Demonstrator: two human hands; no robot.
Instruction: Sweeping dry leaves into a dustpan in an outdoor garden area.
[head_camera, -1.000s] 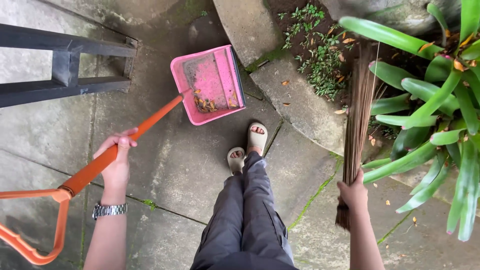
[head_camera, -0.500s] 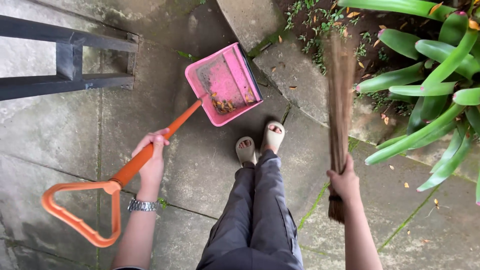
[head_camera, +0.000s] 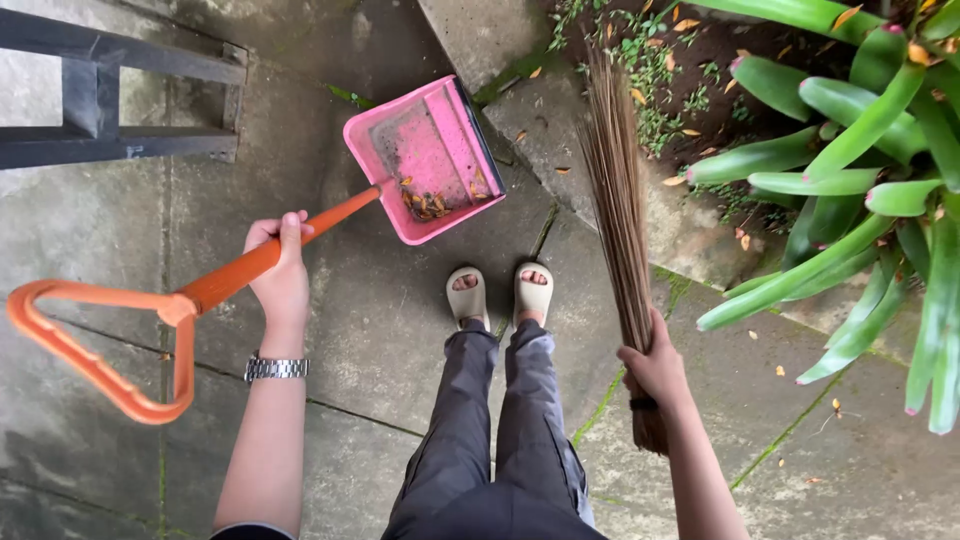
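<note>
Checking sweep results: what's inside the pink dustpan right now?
The dustpan holds a small pile of dry brown leaves near its handle end, plus dirt smears on the pink floor. The left hand grips its orange handle. What lies beneath the leaves is covered.

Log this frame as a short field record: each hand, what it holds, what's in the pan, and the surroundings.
left hand: gripped around the orange handle of a pink dustpan
right hand: gripped around a stick broom, bristles pointing away from the person
dustpan contents: dry leaves near the handle end
wrist: metal watch on the left arm
feet: pale sandals on concrete paving
right side: green long-leaved plant in a soil bed
upper left: dark metal frame
</note>
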